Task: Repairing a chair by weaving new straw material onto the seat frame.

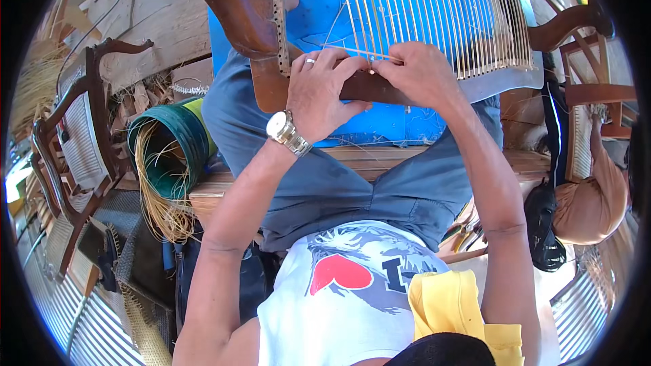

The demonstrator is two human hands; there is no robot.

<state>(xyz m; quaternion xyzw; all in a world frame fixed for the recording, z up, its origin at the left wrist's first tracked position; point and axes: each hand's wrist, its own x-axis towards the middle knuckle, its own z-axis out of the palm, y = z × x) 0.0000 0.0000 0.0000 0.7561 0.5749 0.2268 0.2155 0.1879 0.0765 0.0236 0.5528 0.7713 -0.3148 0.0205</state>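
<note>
A dark wooden chair frame (270,95) with a row of small holes lies across my lap. Pale cane strands (427,7) run side by side over its opening, most of them on the right half. My left hand (322,88), with a ring and a wristwatch, curls its fingers over the near rail, thumb apart below it. Pinched against the same rail, the fingers of my right hand (422,74) hold a thin cane strand (363,51), which stretches leftward to my left fingers. The fingertips of both hands nearly meet; exactly where the strand enters the frame is hidden.
Left of my leg, a green bucket (159,156) on its side spills loose cane (163,217). Another wooden chair (88,122) stands farther left. Blue sheeting (312,13) shows beneath the strands. At the right are a black bag (542,224) and another person's arm (597,190).
</note>
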